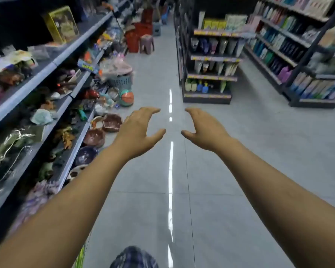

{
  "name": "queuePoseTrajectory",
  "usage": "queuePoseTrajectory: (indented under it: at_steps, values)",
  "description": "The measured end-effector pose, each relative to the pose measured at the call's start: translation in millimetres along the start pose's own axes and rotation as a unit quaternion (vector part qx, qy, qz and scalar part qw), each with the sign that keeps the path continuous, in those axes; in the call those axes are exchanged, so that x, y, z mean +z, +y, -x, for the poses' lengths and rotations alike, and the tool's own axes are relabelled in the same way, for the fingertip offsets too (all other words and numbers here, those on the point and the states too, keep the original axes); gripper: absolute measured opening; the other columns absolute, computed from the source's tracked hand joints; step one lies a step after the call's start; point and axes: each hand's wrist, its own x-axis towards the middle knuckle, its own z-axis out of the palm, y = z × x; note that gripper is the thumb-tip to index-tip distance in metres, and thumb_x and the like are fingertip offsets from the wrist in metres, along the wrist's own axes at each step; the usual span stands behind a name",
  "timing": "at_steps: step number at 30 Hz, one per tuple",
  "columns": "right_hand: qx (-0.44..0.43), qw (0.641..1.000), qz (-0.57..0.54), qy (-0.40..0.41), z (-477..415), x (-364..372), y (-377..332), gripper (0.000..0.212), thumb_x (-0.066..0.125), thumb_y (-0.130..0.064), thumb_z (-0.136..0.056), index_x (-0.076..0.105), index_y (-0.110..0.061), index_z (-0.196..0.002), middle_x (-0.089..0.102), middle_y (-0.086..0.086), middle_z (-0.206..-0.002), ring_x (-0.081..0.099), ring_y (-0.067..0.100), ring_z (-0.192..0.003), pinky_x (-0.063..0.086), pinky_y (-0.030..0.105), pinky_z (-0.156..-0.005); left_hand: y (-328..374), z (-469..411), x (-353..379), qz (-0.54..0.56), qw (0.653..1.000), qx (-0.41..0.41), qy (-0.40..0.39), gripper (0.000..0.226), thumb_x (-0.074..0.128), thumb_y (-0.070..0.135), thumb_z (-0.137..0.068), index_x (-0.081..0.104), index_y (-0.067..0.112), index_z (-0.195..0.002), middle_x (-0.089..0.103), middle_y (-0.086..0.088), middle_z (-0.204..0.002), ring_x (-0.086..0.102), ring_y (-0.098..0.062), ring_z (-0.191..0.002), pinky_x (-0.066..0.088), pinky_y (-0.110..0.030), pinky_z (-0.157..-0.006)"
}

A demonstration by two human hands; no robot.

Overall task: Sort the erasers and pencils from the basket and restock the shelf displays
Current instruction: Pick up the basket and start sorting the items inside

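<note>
Flanking both empty hands, left hand (137, 130) and right hand (203, 128), stand shelves (52, 64).

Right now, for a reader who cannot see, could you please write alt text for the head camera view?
Two bare arms stretch forward over a grey tiled shop aisle, the left hand and the right hand open, facing each other and holding nothing. Toy-filled shelves line the left side; shelves of bottles stand to the right.
</note>
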Motion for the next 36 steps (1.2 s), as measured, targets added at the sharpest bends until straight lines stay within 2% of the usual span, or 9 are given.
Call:
queuePoseTrajectory:
  at_steps: [4, 9, 16, 22, 28, 36]
  values:
    - [0.012, 0.997, -0.008, -0.075, -73, 50, 22, 0.077, 0.064, -0.045, -0.094, 0.027, -0.018, -0.156, 0.035, 0.004, -0.159, 0.043, 0.028, -0.137, 0.04, 0.042, -0.11, -66, -40, 35, -0.002, 0.998, -0.052, -0.038, 0.07, 0.05, 0.062, -0.087, 0.047, 0.023, -0.145, 0.052, 0.002, -0.144, 0.049, -0.022, -0.131, 0.041, -0.047, -0.11]
    - [0.018, 0.993, -0.02, -0.116, -204, 113, 45, 0.077, 0.063, -0.043, -0.095, 0.025, -0.019, -0.157, 0.034, 0.006, -0.159, 0.043, 0.029, -0.137, 0.04, 0.042, -0.109, -181, -121, 78, -0.01, 0.995, -0.077, -0.066, 0.067, 0.052, 0.06, -0.088, 0.048, 0.023, -0.144, 0.053, 0.002, -0.144, 0.049, -0.023, -0.132, 0.039, -0.047, -0.111]
    - [0.07, 0.982, -0.05, -0.171, -394, 148, 67, 0.076, 0.064, -0.041, -0.094, 0.025, -0.018, -0.156, 0.034, 0.006, -0.158, 0.043, 0.03, -0.137, 0.041, 0.044, -0.108, -313, -270, 88, 0.003, 0.987, -0.102, -0.121, 0.058, 0.065, 0.047, -0.093, 0.048, 0.024, -0.143, 0.051, 0.005, -0.144, 0.045, -0.022, -0.134, 0.035, -0.042, -0.111]
    - [0.092, 0.978, -0.075, -0.171, -528, 169, 109, 0.075, 0.063, -0.04, -0.095, 0.026, -0.018, -0.156, 0.034, 0.006, -0.158, 0.043, 0.03, -0.136, 0.042, 0.043, -0.108, -386, -407, 108, 0.015, 0.986, -0.094, -0.134, 0.057, 0.065, 0.047, -0.093, 0.049, 0.024, -0.143, 0.051, 0.004, -0.144, 0.045, -0.021, -0.133, 0.036, -0.042, -0.113]
    - [0.085, 0.973, -0.086, -0.196, -690, 207, 180, 0.077, 0.064, -0.04, -0.095, 0.024, -0.017, -0.157, 0.032, 0.008, -0.159, 0.042, 0.031, -0.137, 0.041, 0.043, -0.108, -467, -553, 166, 0.015, 0.983, -0.092, -0.158, 0.056, 0.065, 0.047, -0.093, 0.049, 0.024, -0.142, 0.052, 0.005, -0.143, 0.047, -0.02, -0.133, 0.037, -0.046, -0.113]
    - [0.061, 0.967, -0.081, -0.234, -918, 198, 269, 0.079, 0.063, -0.042, -0.095, 0.022, -0.017, -0.157, 0.033, 0.008, -0.159, 0.043, 0.03, -0.136, 0.041, 0.043, -0.109, -557, -765, 205, 0.019, 0.975, -0.149, -0.165, 0.061, 0.062, 0.054, -0.09, 0.051, 0.023, -0.142, 0.054, 0.003, -0.143, 0.049, -0.021, -0.132, 0.039, -0.041, -0.111]
